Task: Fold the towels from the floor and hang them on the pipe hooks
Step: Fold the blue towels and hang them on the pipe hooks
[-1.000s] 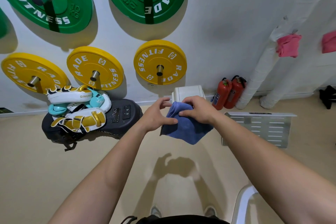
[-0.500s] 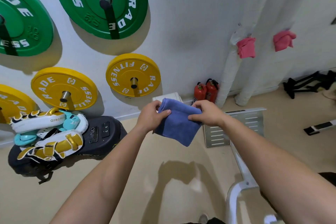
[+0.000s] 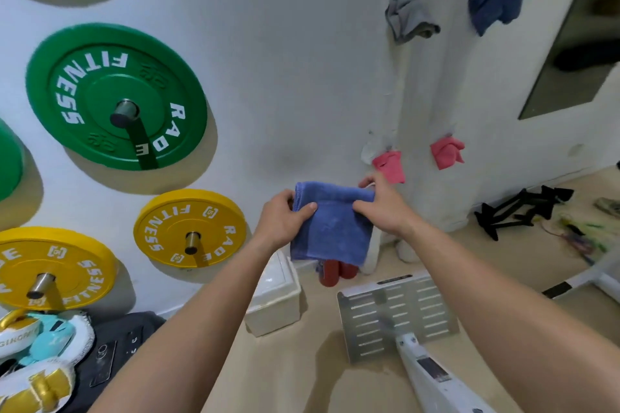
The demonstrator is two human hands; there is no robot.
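Observation:
A folded blue towel (image 3: 330, 228) hangs in front of me, held by its top edge. My left hand (image 3: 285, 218) pinches the top left corner and my right hand (image 3: 382, 208) pinches the top right corner. Two white wrapped pipes (image 3: 427, 84) rise up the wall just beyond. Two pink towels (image 3: 389, 166) (image 3: 447, 151) hang on the pipes at hand height. Higher up hang a grey towel (image 3: 407, 18) and a dark blue towel (image 3: 493, 2).
Green (image 3: 115, 97) and yellow weight plates (image 3: 189, 228) hang on the wall at left. Below the towel stand red fire extinguishers (image 3: 335, 273), a white box (image 3: 275, 298) and a perforated metal plate (image 3: 397, 315). Boxing pads (image 3: 37, 349) lie at bottom left, a black rack (image 3: 523, 208) at right.
The view has swung up and to the right, toward the pipes. Both hands have lifted the blue towel higher and closer to the pipes, still gripping its top corners.

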